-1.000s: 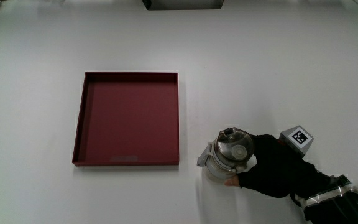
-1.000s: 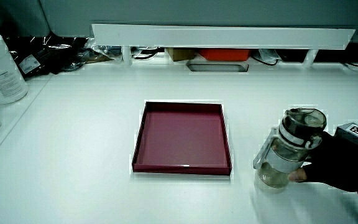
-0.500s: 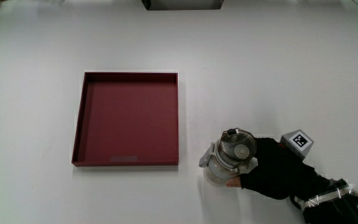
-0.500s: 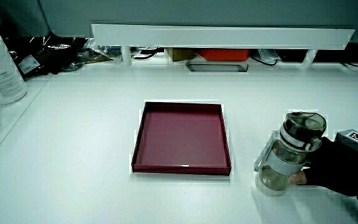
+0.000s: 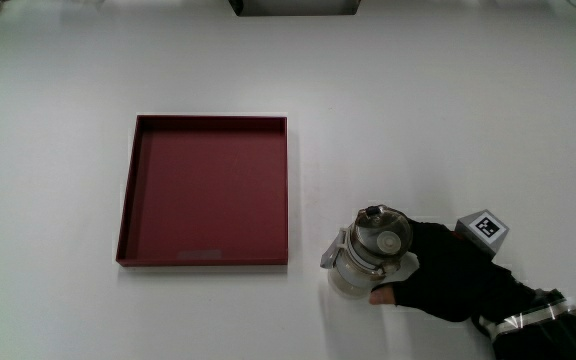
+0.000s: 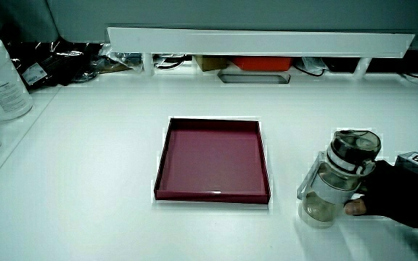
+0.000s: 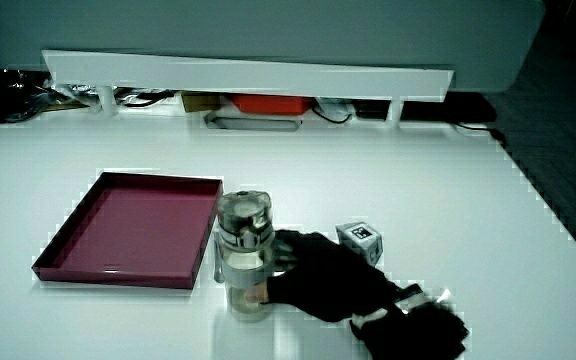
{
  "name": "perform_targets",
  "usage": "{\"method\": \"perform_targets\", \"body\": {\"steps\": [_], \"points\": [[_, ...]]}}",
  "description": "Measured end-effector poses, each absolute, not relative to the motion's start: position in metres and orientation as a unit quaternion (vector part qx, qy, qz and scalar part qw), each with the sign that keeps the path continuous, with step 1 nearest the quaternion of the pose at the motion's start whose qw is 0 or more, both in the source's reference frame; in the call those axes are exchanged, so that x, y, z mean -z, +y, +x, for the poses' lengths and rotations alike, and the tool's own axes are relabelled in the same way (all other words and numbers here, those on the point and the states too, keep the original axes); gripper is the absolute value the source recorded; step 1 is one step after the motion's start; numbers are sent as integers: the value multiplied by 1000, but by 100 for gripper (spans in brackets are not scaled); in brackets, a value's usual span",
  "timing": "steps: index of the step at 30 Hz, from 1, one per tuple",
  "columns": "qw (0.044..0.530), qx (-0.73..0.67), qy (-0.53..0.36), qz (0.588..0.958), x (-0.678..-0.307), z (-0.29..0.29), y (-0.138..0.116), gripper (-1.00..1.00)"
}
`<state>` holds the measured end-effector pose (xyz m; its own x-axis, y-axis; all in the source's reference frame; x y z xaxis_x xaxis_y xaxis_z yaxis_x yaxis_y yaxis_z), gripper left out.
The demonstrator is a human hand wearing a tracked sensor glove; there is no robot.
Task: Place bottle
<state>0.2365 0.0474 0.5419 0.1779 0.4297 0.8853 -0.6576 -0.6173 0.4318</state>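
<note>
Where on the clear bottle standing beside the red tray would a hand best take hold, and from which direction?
Probably around its clear cylindrical body, below the wider dark lid. The bottle stands upright on the table beside the red tray, so a sideways wrap from the side away from the tray suits it; a handle sticks out on the tray side. The hand grips it this way.

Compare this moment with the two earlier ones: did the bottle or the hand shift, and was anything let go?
Little changed. The hand has drawn back slightly toward the person, its cube with it, but its fingers are still against the bottle, so no clear release. The bottle stays upright on the table beside the red tray, outside it. The tray did not move.
</note>
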Motion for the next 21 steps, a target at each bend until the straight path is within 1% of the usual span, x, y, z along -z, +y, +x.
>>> {"method": "perform_targets", "body": {"steps": [3, 6, 11, 13, 16, 21], "points": [[434, -629, -91, 638, -536, 243, 43, -68], [479, -606, -84, 629, -525, 249, 37, -80], [469, -555, -90, 681, -515, 272, 15, -100], [464, -534, -92, 701, -511, 281, 6, -100], [455, -518, -88, 719, -499, 289, -7, -100], [438, -507, -100, 735, -477, 291, -17, -100]]}}
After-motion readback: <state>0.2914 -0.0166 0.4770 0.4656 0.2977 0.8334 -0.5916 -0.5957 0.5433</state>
